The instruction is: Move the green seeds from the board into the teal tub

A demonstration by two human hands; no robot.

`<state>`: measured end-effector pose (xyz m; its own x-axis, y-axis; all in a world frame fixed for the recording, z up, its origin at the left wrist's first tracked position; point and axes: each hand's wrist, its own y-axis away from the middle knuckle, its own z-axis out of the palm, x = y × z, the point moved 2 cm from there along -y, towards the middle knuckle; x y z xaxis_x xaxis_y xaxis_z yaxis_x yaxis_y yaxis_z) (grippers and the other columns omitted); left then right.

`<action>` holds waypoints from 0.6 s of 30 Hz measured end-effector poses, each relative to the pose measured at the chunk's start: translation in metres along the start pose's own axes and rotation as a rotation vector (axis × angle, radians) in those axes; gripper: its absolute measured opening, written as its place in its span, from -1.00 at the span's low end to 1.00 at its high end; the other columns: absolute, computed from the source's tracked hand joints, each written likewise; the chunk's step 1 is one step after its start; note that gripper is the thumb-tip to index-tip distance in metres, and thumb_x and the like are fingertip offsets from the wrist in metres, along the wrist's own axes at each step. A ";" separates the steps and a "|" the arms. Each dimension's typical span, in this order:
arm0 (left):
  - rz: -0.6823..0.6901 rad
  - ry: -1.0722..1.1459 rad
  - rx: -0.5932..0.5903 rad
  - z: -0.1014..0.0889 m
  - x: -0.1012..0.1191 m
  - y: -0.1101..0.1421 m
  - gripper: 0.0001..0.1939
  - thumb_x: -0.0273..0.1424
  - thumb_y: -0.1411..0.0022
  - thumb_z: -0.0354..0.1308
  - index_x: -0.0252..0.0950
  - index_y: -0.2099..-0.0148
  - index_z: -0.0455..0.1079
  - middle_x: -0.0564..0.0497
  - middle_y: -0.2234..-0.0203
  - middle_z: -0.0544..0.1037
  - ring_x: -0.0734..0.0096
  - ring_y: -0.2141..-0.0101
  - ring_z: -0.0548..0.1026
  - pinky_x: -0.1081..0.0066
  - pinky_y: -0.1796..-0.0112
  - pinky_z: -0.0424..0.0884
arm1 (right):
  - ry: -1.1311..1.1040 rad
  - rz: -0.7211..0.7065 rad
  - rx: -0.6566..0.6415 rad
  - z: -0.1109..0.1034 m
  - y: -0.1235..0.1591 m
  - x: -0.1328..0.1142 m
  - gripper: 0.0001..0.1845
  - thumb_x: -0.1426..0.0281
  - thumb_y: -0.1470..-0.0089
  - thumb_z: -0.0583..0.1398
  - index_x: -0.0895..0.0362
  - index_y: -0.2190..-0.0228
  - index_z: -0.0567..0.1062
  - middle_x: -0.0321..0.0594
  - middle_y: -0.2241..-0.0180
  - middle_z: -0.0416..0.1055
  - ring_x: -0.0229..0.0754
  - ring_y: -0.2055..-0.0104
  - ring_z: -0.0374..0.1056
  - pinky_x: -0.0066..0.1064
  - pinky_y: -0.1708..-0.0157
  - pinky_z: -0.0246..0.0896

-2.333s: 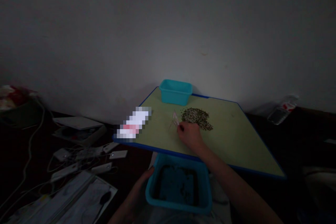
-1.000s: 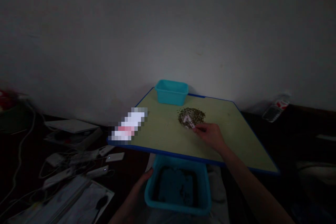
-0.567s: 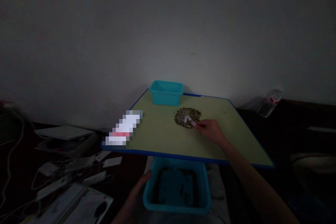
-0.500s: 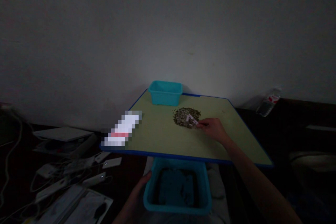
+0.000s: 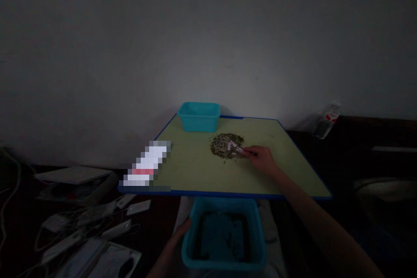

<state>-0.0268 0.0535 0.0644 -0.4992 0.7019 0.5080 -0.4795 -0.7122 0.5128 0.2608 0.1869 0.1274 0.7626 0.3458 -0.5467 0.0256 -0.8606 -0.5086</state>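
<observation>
And since the earliest frame our R hand point(image 5: 260, 158) has swung from the board's bare L side to the R of the dark, grainy pile point(image 5: 220, 145), fingers pinched narrow on a pale forked tool point(image 5: 240, 150) over it, mid-board point(image 5: 195, 176)! Our L hand point(image 5: 180, 232) has its thumb by the lower tub point(image 5: 224, 265); other fingers hidden, can't tell their grip. Risk, we reckon: a quick flick w/ the tool scatters loose bits toward the near edge, maybe past the tub; a weak L grip could let it tilt & spill the dark bits inside. Upper tub point(image 5: 200, 123) sits nr the far-L corner, blurred bright slab point(image 5: 146, 163) nr the near-L; bottle point(image 5: 324, 127) lies off the R edge. Nothing solid btwn tool & pile, but dim light could hide strays.
</observation>
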 end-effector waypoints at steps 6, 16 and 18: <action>-0.003 0.006 -0.094 -0.010 -0.006 -0.003 -0.41 -0.26 -0.17 -0.05 -0.36 -0.21 0.01 -0.23 0.18 0.56 -0.01 0.13 0.46 0.00 0.05 0.22 | 0.058 -0.078 0.000 0.021 -0.012 -0.020 -0.74 0.25 -0.02 0.12 0.07 0.32 0.55 -0.26 0.42 0.51 -0.23 0.45 0.38 -0.48 0.47 0.17; -0.084 0.073 -0.221 -0.007 -0.003 0.001 -0.43 -0.35 -0.20 -0.08 -0.24 -0.24 -0.10 -0.19 0.04 0.46 0.03 0.01 0.36 -0.01 -0.02 0.13 | 0.117 -0.100 0.030 0.023 -0.001 -0.014 -0.74 0.24 -0.04 0.11 0.05 0.31 0.54 -0.24 0.37 0.51 -0.22 0.38 0.38 -0.45 0.36 0.19; -0.064 0.079 -0.234 -0.009 -0.005 -0.002 -0.44 -0.36 -0.20 -0.08 -0.23 -0.24 -0.09 -0.18 0.02 0.44 0.05 0.00 0.34 0.00 -0.03 0.11 | 0.141 -0.103 0.029 0.023 -0.002 -0.014 -0.75 0.25 -0.04 0.11 0.04 0.31 0.54 -0.25 0.36 0.51 -0.21 0.36 0.39 -0.45 0.34 0.19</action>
<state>-0.0296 0.0508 0.0548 -0.5128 0.7492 0.4192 -0.6615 -0.6560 0.3633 0.2357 0.1920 0.1209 0.8402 0.3738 -0.3930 0.0910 -0.8115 -0.5772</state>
